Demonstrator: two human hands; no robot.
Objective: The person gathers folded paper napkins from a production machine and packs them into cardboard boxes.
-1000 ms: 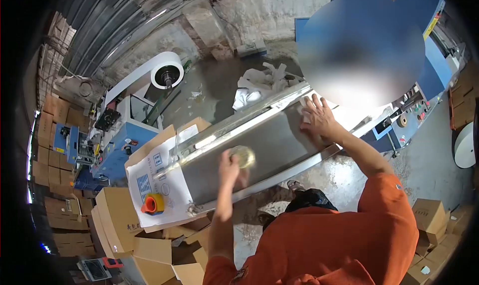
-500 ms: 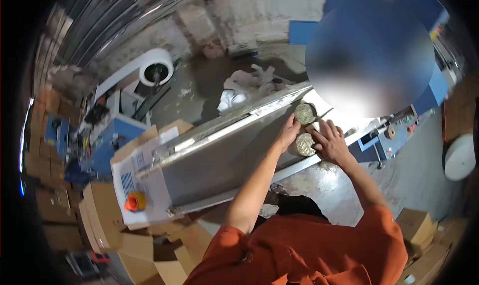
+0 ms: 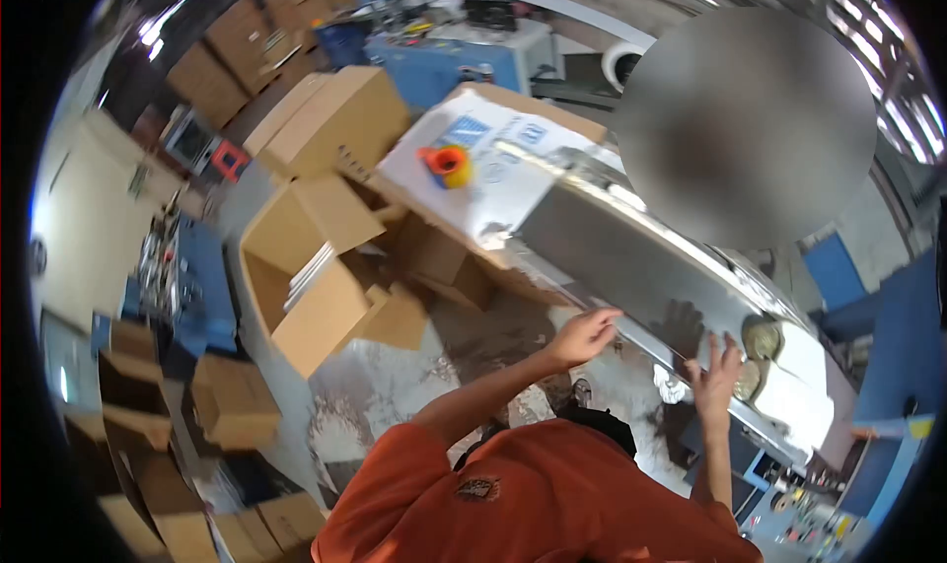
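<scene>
A long grey conveyor surface (image 3: 631,267) with metal side rails runs from upper left to lower right. At its right end sit two round, gold-tinted rolls (image 3: 761,341), beside white paper-like stacks (image 3: 794,366). My right hand (image 3: 717,376) is over the near rail, left of the rolls, with its fingers spread and nothing in it. Near the rail's middle, my left hand (image 3: 584,338) hovers with fingers together; whatever it may hold is too small to make out. An orange and yellow tape dispenser (image 3: 449,166) rests on printed white sheeting (image 3: 503,203) at the far left end.
Open cardboard boxes (image 3: 326,307) stand on the floor left of the conveyor, with a closed carton (image 3: 340,119) behind them. A blue machine (image 3: 444,68) is beyond the sheeting. Further cartons (image 3: 232,400) and a blue bench (image 3: 205,282) are at the left.
The view has swung left. My left hand has moved away from the rolls, back along the near rail. My right hand has come off the rolls and its fingers have spread.
</scene>
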